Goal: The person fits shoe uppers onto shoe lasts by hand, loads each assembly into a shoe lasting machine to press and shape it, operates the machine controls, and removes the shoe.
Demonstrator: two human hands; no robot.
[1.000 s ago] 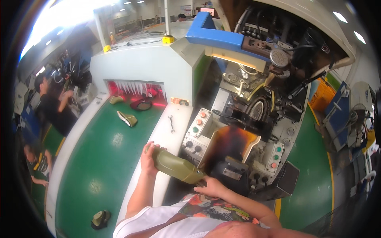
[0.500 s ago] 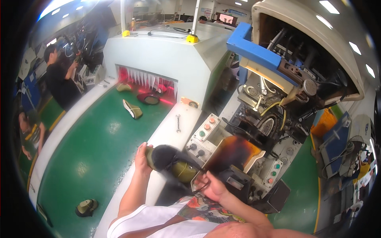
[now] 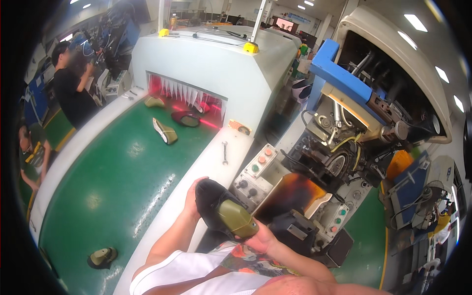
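Observation:
Between my two hands is a shoe last with a black shoe upper (image 3: 210, 195) on it, tilted in front of my chest. Its olive-green plastic part (image 3: 237, 217) is bare and faces up. My left hand (image 3: 192, 200) is wrapped round the black end, its fingers partly behind it. My right hand (image 3: 262, 239) grips the green end from below, at the lower right. The underside of the last is hidden.
A green conveyor belt (image 3: 115, 172) at my left carries several lasts and shoes toward a pale tunnel machine (image 3: 196, 59) with a fringed, red-lit opening. A wrench (image 3: 225, 152) lies on the white ledge. At right stands a machine with a control panel (image 3: 258, 161). People stand beyond the belt.
The last has been turned in my hands: the black end now lies at my left hand and the bare green part at my right. The camera view has shifted slightly.

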